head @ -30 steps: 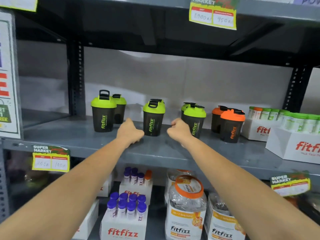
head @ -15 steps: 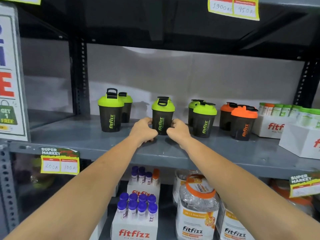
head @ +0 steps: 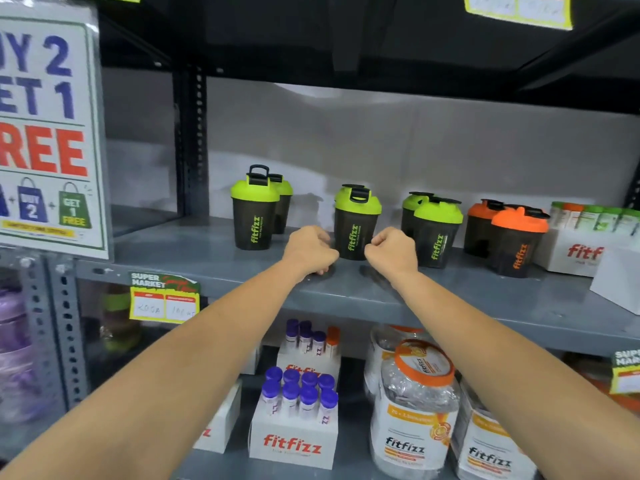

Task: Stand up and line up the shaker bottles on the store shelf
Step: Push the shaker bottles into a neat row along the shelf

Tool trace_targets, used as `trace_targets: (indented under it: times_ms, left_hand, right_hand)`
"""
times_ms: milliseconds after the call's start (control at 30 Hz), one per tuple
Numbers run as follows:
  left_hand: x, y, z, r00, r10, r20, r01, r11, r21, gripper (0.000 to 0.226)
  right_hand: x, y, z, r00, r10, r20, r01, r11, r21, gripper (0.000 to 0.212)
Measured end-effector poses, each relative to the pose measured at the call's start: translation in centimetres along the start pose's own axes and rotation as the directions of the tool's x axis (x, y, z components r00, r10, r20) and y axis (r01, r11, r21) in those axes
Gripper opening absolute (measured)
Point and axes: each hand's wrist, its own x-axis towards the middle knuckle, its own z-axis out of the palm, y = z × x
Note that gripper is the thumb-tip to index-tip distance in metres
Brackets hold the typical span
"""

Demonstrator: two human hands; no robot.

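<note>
The grey shelf point(head: 214, 261) carries seven shaker bottles, all upright with their long axes vertical and lids up. At the left a green-lidded shaker point(head: 254, 209) stands with its "fitfizz" print facing out, and a second one point(head: 283, 202) is tucked behind it. The middle shaker point(head: 356, 223) stands alone, logo forward. To its right comes a green pair point(head: 437, 233), one behind the other, then an orange-lidded pair point(head: 517, 242). A white "fitfizz" box point(head: 575, 254) at the far right holds small tubes with green and orange caps.

The left hand point(head: 310, 249) and right hand point(head: 393, 249) flank the middle shaker, low by its base. Each grip is curled narrow, almost a fist, and holds nothing. The left knuckles lie just beside the shaker's wall; whether either hand touches it cannot be told.

On the lower shelf a box point(head: 294, 441) holds purple-capped tubes, beside a clear jar point(head: 415, 410) with an orange lid.
</note>
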Motion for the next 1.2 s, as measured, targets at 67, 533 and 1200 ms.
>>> trace_targets:
  times_ms: [67, 533, 1200]
  left_hand:
    - [-0.6, -1.1, -2.5, 0.999, 0.003, -0.053, -0.001, 1.0, 0.027, 0.013]
    - [0.8, -8.3, -12.2, 0.962, -0.058, -0.266, 0.107, 0.979, 0.172, 0.058]
    - [2.0, -7.6, -12.4, 0.993, -0.097, -0.067, 0.091, 0.991, -0.095, 0.053]
  right_hand:
    - [-0.5, -0.2, 0.2, 0.991, -0.127, -0.038, 0.126, 0.991, -0.047, 0.012]
    - [-2.0, -11.6, 9.7, 0.922, 0.12, 0.367, -0.256, 0.903, 0.346, 0.086]
    - [-1.7, -10.6, 11.7, 0.937, 0.029, 0.347, -0.151, 0.932, 0.331, 0.087]
